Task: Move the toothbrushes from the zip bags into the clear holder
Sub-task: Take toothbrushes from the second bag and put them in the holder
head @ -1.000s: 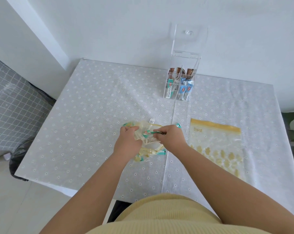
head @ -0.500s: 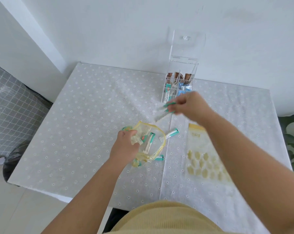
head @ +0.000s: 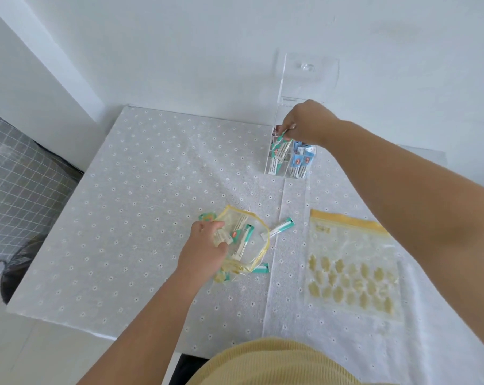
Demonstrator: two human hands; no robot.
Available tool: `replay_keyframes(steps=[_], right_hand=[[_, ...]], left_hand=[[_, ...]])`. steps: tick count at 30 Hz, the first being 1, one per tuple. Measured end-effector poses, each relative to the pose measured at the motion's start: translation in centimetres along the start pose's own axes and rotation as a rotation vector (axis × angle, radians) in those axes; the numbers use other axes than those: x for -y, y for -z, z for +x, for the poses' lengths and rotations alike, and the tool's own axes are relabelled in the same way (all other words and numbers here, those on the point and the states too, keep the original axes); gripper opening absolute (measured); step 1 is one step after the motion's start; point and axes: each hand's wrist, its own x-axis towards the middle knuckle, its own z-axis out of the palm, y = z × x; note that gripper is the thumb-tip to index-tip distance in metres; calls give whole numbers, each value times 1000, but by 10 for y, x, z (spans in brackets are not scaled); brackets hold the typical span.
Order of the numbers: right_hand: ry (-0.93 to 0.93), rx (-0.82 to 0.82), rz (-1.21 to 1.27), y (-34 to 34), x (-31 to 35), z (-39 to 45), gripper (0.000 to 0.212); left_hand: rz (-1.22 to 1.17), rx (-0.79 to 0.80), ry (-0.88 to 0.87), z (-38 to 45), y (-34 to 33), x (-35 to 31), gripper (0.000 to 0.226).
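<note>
My left hand (head: 204, 250) pinches the rim of an open yellow-edged zip bag (head: 259, 252) at the table's middle. Green-and-white wrapped toothbrushes (head: 243, 240) lie inside the bag. One more toothbrush (head: 281, 227) pokes out at its right side. My right hand (head: 307, 125) is over the clear holder (head: 274, 169) at the back, fingers closed on a green-wrapped toothbrush (head: 280, 138) standing in the holder's left compartment. Blue-wrapped toothbrushes (head: 302, 161) fill the compartment to its right. The holder's lid (head: 309, 76) stands raised against the wall.
A second zip bag (head: 352, 265), flat with a yellow seal and yellow flower print, lies at the right on the white dotted tablecloth (head: 141, 190). A grey checked surface (head: 15, 184) and a dark bag (head: 13, 269) sit beyond the table's left edge.
My right hand pulled a green toothbrush out of the bag and carried it back to the clear holder. My left hand stayed on the bag's rim.
</note>
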Motion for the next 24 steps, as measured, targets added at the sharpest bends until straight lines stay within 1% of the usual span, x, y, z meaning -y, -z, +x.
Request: replay_keyframes(steps=[3, 5, 6, 8, 10, 13, 15, 16, 17, 18, 19, 21, 22, 24], right_hand=[[-22, 77, 16, -10, -3, 6, 25], [-29, 148, 22, -14, -7, 8, 24], [-29, 153, 41, -15, -10, 8, 24], [-36, 99, 88, -16, -13, 7, 27], [-45, 5, 116, -15, -12, 4, 30], [-51, -90, 155, -19, 1, -14, 27], [-30, -112, 246, -28, 18, -39, 25], [-21, -78, 330, -34, 30, -56, 24], [-5, -10, 419, -42, 43, -73, 23], [17, 79, 478, -52, 55, -90, 22], [31, 181, 484, -65, 68, -105, 21], [43, 342, 353, -95, 88, -122, 23], [19, 379, 284, -109, 96, -125, 27], [-116, 387, 224, -133, 101, -126, 31]], left_hand=[[-3, 6, 0, 0, 0, -1, 48], [-2, 8, -5, 0, 0, -1, 47], [-1, 8, -8, 1, 0, -1, 47], [-5, 7, -12, 1, 1, -2, 46], [-8, 9, -17, 1, 1, -3, 47], [-14, 16, -19, 1, 1, -3, 49], [-22, 28, -20, 0, 0, -3, 52], [-35, 36, -20, 0, -1, -3, 54], [-52, 46, -21, 0, -2, -3, 56], [-67, 53, -21, -1, -3, -3, 58], [-76, 57, -21, -1, -4, -3, 60], [-88, 62, -20, -1, -7, -1, 64], [-97, 65, -17, 0, -8, -1, 65], [-135, 69, -1, 0, -10, 0, 69]])
